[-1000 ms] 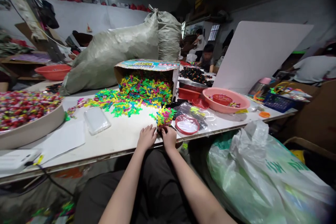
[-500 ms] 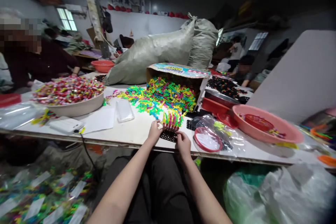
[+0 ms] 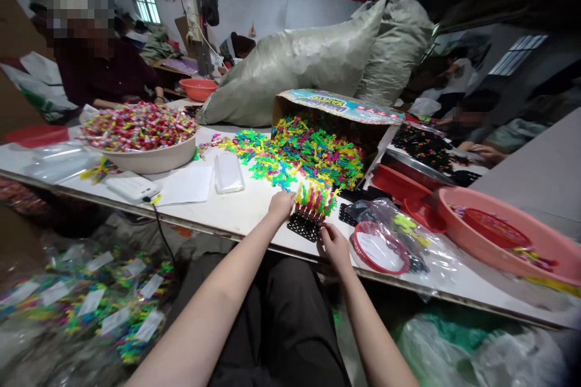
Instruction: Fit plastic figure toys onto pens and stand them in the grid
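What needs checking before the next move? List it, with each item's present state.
1. Black grid board lies flat on the white table, near its front edge: ok.
2. Right hand touches the board's near right corner: ok.
3. Left hand rests at the edge of the loose neon pieces; whether it grips one: cannot tell.
4. Coloured pieces stand upright along the board's far rows: ok.
5. Near rows of the board show bare: ok.
6. Clear plastic bag crowds the board's right side: not ok.
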Motion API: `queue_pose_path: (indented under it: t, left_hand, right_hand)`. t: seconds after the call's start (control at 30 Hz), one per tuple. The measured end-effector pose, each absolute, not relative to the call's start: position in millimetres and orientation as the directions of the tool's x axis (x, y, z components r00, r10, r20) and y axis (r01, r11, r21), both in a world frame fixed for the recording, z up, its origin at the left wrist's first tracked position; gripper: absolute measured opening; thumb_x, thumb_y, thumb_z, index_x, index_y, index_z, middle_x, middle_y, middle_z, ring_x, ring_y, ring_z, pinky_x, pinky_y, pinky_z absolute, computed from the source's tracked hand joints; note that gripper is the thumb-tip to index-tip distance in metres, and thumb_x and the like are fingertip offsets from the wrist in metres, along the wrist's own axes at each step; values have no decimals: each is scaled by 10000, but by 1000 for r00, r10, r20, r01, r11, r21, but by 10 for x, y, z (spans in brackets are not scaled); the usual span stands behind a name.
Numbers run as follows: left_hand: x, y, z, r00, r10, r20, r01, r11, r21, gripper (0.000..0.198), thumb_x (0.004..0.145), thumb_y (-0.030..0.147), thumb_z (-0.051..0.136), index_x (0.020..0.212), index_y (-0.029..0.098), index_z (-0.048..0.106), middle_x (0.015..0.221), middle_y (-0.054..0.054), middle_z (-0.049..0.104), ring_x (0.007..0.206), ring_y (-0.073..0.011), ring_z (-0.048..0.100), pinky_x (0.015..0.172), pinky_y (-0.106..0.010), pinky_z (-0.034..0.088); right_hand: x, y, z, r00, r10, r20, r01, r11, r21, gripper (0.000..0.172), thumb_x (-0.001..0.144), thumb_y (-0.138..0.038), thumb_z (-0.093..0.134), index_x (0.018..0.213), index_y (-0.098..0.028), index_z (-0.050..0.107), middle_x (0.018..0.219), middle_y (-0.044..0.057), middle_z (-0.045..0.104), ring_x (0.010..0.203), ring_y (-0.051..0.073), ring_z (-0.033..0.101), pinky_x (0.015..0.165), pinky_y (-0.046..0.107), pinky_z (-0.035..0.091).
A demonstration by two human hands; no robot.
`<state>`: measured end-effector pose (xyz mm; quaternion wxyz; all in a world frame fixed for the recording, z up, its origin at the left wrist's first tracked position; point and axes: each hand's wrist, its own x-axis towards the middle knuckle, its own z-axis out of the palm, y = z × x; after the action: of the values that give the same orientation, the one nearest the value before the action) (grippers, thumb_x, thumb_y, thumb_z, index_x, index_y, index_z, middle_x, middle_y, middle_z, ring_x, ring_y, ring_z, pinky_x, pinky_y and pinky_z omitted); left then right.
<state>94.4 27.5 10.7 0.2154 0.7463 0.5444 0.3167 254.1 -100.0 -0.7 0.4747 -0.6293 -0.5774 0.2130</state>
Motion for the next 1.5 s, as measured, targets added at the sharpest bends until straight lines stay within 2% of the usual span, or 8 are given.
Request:
queue_pose_path:
  t: [0.13,0.27,0.47,0.63,0.8,0.87,1.1,1.5]
  left_hand:
    - [969,319,57,162,950,266,712,-299,635,225,816,280,415,768,156,597,825,-99,576,867,-226,508,784,-316,350]
    - [895,309,40,94,952,291,715,-269,646,257,850,267,357,759,153,569,790,-90,571,829,-207,519,747,-305,362]
    - [840,298,68,64,942,328,582,-303,754,225,866,298,368,1026,173,462,740,-15,554,681,-130,549,631,-231,395]
    - [886,359,42,-65,958,281,227,-260,939,586,790,283,519,1271,192,197,731,28,528,624,-98,535,555,-185,410]
    - [881,399,1,51,986,159,145,-165,976,233,763,306,531,923,140,557,708,-13,525,632,-114,518,542,-206,415]
    - [875,389,-4,71,986,153,129,-161,979,183,737,315,559,757,134,571,733,-32,532,669,-125,518,563,-219,428]
    - [882,271,-11,275,959,67,-115,-36,993,161,710,258,578,817,145,537,732,-28,568,585,-102,529,433,-183,430]
    - [871,188,-9,421,906,32,-248,82,965,170,649,214,616,785,142,542,669,22,526,427,-46,440,355,-156,355]
  right_hand:
    - [2440,-1020,-28,82,917,390,721,216,-658,303,806,-370,419,841,-161,636,737,58,565,686,164,520,663,285,413]
    - [2399,-995,-95,130,869,478,821,176,-543,264,783,-359,463,759,-169,644,699,56,535,704,175,498,689,306,400]
    - [2619,-929,-32,128,920,371,751,155,-642,299,762,-433,496,751,-176,650,657,35,506,621,154,488,597,277,411]
    - [2810,-883,38,-2,957,291,728,200,-656,317,759,-468,506,783,-189,653,677,29,503,631,152,491,599,275,403]
    - [2817,-902,25,28,957,289,721,181,-669,334,766,-477,494,808,-186,652,701,38,504,651,158,486,599,279,396]
    - [2802,-911,22,36,955,296,722,180,-668,317,765,-462,504,799,-182,650,700,35,500,643,155,481,592,276,390]
    - [2776,-899,15,50,949,310,725,179,-665,324,757,-465,516,783,-170,647,704,42,515,633,151,479,579,276,382]
    - [2795,-898,-23,38,950,311,726,187,-662,285,761,-448,536,783,-184,641,717,39,523,654,159,492,600,281,394]
